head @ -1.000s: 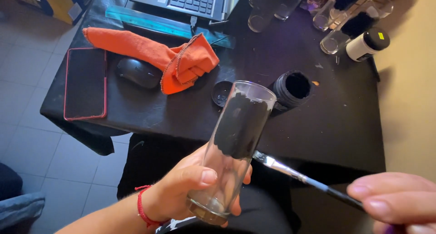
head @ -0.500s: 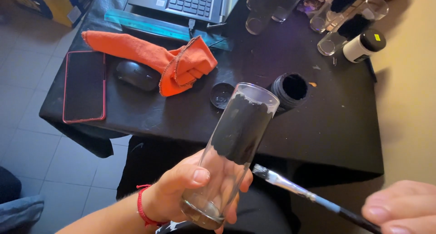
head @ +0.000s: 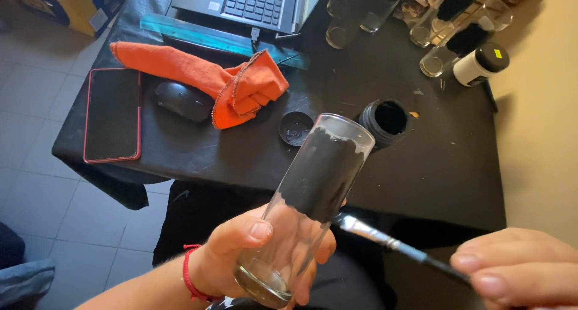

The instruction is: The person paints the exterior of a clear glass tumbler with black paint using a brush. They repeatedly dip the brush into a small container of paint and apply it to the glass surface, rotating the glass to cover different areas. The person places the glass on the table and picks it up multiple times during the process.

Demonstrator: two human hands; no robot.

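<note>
My left hand [head: 241,256] grips the lower part of a tall clear glass [head: 301,207], tilted, with its upper half coated in black paint. My right hand [head: 524,274] at the lower right pinches the dark handle of a thin paintbrush [head: 391,245]. The brush's metal ferrule meets the glass's right side at the edge of the black band; its bristles are hidden behind the glass. An open black paint jar [head: 386,121] stands on the black table [head: 433,177] behind the glass, and its lid [head: 296,128] lies to its left.
An orange cloth [head: 205,75], a dark mouse [head: 180,100] and a red-edged phone [head: 112,114] lie at the table's left. A laptop [head: 253,3] and a teal ruler [head: 211,39] sit at the back. Several glasses [head: 445,51] and a white bottle [head: 480,64] stand at the back right.
The glass has tilted slightly in my left hand. My right hand dipped low, then came back up, and the brush stays against the glass's right side.
</note>
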